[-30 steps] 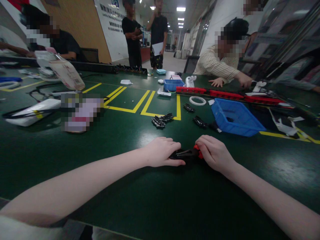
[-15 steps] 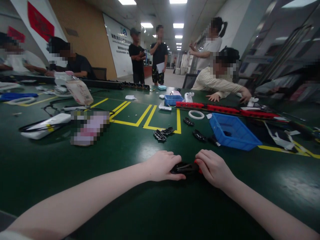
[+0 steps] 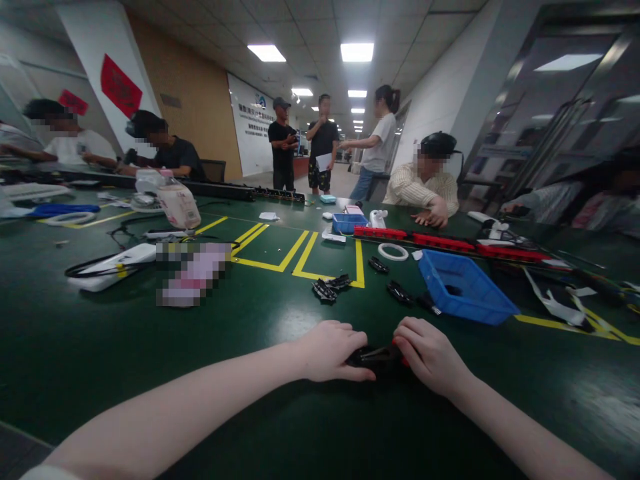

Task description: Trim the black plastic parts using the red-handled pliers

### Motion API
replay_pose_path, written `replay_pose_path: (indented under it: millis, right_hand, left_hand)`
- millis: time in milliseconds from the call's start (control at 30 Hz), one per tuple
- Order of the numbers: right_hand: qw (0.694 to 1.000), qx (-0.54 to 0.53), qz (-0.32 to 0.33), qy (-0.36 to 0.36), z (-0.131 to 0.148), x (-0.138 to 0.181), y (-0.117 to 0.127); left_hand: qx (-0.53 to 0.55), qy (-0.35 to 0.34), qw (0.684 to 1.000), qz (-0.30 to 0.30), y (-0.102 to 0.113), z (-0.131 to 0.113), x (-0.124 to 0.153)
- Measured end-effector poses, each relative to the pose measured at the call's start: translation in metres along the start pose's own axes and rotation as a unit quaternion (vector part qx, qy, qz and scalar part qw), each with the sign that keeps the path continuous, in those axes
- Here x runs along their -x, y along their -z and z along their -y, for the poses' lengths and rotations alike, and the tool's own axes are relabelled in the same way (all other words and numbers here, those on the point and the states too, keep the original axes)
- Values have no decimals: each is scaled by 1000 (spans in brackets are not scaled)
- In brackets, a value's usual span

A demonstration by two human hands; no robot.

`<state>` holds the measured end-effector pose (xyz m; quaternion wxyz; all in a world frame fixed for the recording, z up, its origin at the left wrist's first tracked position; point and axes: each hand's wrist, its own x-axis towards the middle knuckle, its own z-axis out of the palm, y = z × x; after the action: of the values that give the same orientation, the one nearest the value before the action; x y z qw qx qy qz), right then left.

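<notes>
My left hand (image 3: 330, 350) and my right hand (image 3: 427, 353) rest on the green table (image 3: 100, 340), both closed on one small black part (image 3: 377, 355) held between them. A bit of red shows at the part's right end, under my right fingers. The part lies low, touching or just above the table top. Several more small black parts (image 3: 330, 288) lie farther out, near the yellow floor-tape lines.
A blue bin (image 3: 463, 287) sits to the right beyond my hands, a smaller blue bin (image 3: 350, 222) farther back. A long red strip (image 3: 440, 241), a white tape ring (image 3: 393, 251), white devices and cables at left. People sit and stand around the table's far side.
The view has tilted upward, so hands and table sit lower in frame and more ceiling shows. Both hands keep the same grip on the black part.
</notes>
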<state>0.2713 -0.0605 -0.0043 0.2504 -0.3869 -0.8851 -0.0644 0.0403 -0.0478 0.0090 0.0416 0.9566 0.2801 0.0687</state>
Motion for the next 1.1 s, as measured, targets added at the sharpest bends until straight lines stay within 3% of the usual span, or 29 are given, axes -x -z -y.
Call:
replay_pose_path:
  millis: [1100]
  right_hand:
    - [1000,-14,4,-11,3,-3,0]
  left_hand:
    - [5,-12,1000,-15,-3,2,1]
